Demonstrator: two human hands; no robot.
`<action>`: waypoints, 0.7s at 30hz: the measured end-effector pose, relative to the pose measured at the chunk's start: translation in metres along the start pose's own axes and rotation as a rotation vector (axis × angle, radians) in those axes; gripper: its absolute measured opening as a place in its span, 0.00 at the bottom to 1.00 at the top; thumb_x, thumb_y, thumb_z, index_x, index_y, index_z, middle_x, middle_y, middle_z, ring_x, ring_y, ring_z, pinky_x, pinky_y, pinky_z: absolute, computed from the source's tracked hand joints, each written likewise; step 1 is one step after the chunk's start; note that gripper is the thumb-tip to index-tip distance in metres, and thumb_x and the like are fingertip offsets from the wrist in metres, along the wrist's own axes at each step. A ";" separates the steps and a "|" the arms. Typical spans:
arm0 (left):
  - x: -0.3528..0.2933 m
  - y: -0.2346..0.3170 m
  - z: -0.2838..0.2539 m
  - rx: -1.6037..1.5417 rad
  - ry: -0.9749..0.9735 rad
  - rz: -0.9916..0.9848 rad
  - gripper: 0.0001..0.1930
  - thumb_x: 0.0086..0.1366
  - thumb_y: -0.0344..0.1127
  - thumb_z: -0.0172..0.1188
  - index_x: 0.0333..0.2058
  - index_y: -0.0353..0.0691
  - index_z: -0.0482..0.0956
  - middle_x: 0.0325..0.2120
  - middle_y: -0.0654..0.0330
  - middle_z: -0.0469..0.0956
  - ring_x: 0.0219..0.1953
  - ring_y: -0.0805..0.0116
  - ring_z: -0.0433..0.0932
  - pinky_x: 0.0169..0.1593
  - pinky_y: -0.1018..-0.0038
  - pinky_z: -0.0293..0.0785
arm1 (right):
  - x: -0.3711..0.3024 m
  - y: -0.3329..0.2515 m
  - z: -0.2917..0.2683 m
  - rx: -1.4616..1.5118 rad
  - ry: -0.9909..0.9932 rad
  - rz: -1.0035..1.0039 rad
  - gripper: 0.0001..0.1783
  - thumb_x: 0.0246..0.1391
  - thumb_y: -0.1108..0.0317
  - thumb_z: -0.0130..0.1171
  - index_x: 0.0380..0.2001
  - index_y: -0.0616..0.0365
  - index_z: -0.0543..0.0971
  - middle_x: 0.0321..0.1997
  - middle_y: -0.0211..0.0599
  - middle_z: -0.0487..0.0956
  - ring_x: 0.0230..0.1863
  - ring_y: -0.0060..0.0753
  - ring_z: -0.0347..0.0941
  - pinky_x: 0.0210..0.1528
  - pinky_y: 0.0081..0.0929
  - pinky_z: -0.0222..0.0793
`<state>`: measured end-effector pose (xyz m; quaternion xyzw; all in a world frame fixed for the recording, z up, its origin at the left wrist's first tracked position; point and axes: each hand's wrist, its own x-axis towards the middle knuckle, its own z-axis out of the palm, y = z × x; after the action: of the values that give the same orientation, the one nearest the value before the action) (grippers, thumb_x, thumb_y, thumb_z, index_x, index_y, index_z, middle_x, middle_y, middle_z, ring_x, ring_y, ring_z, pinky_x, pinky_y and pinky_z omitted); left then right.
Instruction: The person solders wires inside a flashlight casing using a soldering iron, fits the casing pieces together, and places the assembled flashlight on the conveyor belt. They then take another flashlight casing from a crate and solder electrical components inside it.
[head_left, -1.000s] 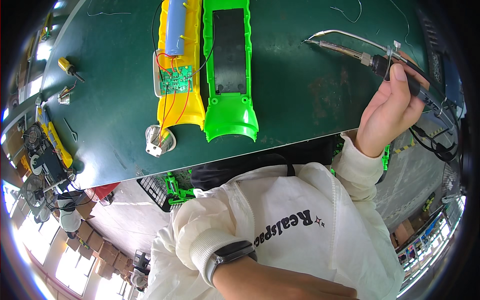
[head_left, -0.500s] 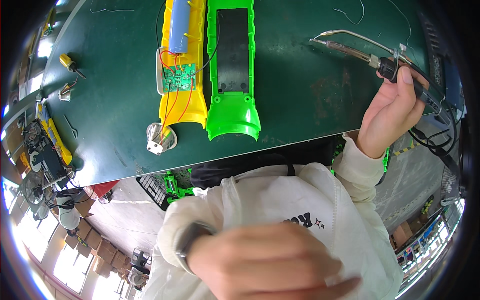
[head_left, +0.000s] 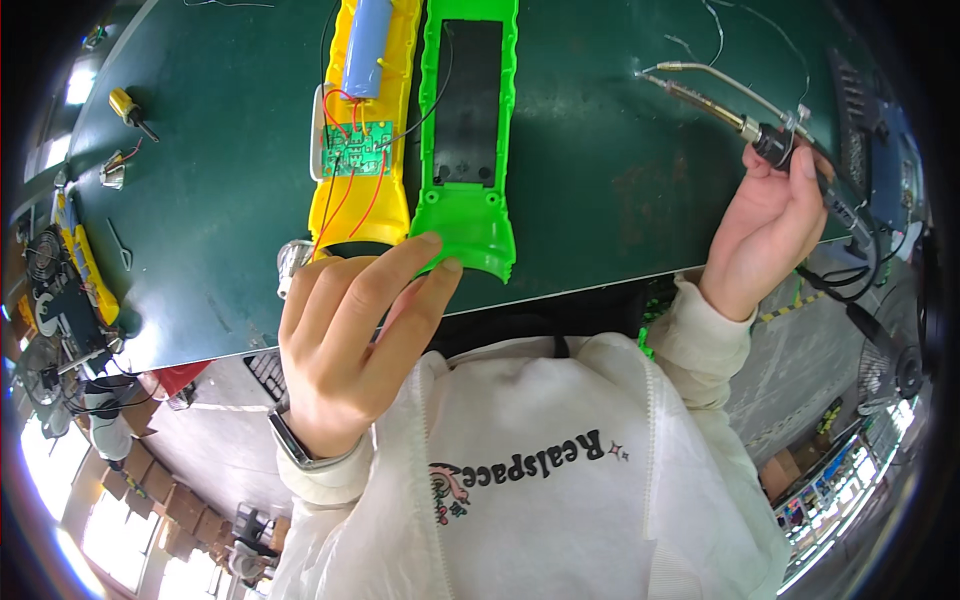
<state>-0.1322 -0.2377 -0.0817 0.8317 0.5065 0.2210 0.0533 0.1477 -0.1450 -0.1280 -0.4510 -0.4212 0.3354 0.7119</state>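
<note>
My right hand is closed around the dark handle of a soldering iron, whose tip points left over the table. A thin metal tube clamped to the iron runs beside its tip. My left hand, fingers spread and holding nothing, hovers at the near ends of two shell halves. Its index fingertip and thumb overlap the rim of the green shell. The yellow shell carries a blue cylindrical battery and a green circuit board with red and black wires. A silver reflector cup is partly hidden behind my fingers.
On the left of the green table lie a yellow-handled screwdriver, a small silver part with wires and a yellow tool-like piece. Loose solder wire lies at the far right. Cables hang beside my right wrist.
My left hand has swung from in front of my chest up to the table edge at the shells, its fingers spreading. My right hand still holds the soldering iron; the view has shifted slightly.
</note>
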 end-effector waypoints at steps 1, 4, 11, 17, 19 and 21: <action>0.000 0.000 0.002 -0.016 -0.005 -0.006 0.17 0.40 0.27 0.68 0.34 0.37 0.86 0.39 0.59 0.82 0.32 0.68 0.78 0.35 0.73 0.74 | 0.001 0.000 -0.001 0.011 -0.016 -0.004 0.13 0.62 0.67 0.55 0.43 0.66 0.76 0.42 0.42 0.79 0.38 0.30 0.74 0.41 0.29 0.71; 0.004 -0.002 0.007 -0.070 0.027 0.020 0.16 0.40 0.26 0.66 0.33 0.35 0.84 0.37 0.59 0.81 0.31 0.67 0.78 0.33 0.73 0.75 | 0.001 -0.002 -0.004 0.076 -0.075 0.011 0.15 0.63 0.66 0.52 0.46 0.67 0.75 0.43 0.42 0.79 0.40 0.32 0.74 0.43 0.31 0.70; 0.008 0.004 0.018 -0.101 0.078 0.029 0.16 0.39 0.27 0.66 0.32 0.34 0.84 0.34 0.59 0.80 0.30 0.67 0.77 0.33 0.73 0.75 | 0.007 -0.011 -0.013 0.156 -0.274 0.107 0.17 0.66 0.63 0.50 0.49 0.66 0.75 0.49 0.42 0.80 0.47 0.30 0.73 0.52 0.29 0.66; 0.013 0.015 0.034 -0.167 0.146 0.035 0.15 0.38 0.26 0.64 0.31 0.33 0.82 0.34 0.58 0.78 0.31 0.65 0.77 0.33 0.73 0.76 | 0.004 -0.017 -0.010 0.011 -0.240 0.153 0.14 0.67 0.61 0.49 0.40 0.62 0.75 0.36 0.36 0.77 0.35 0.25 0.65 0.39 0.25 0.58; 0.018 0.020 0.038 -0.188 0.172 0.035 0.16 0.38 0.26 0.64 0.31 0.33 0.82 0.34 0.57 0.78 0.31 0.65 0.77 0.32 0.73 0.76 | 0.004 -0.017 -0.008 -0.035 -0.229 0.136 0.14 0.67 0.60 0.49 0.38 0.61 0.74 0.34 0.34 0.74 0.32 0.25 0.61 0.37 0.25 0.56; 0.022 0.025 0.041 -0.191 0.203 0.034 0.16 0.38 0.26 0.64 0.31 0.32 0.82 0.33 0.56 0.77 0.31 0.66 0.77 0.31 0.74 0.76 | 0.004 -0.017 -0.006 -0.058 -0.199 0.128 0.14 0.67 0.60 0.49 0.37 0.61 0.74 0.32 0.33 0.73 0.31 0.25 0.59 0.36 0.25 0.55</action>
<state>-0.0855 -0.2251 -0.1035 0.8047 0.4716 0.3522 0.0769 0.1567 -0.1502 -0.1129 -0.4619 -0.4698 0.4109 0.6302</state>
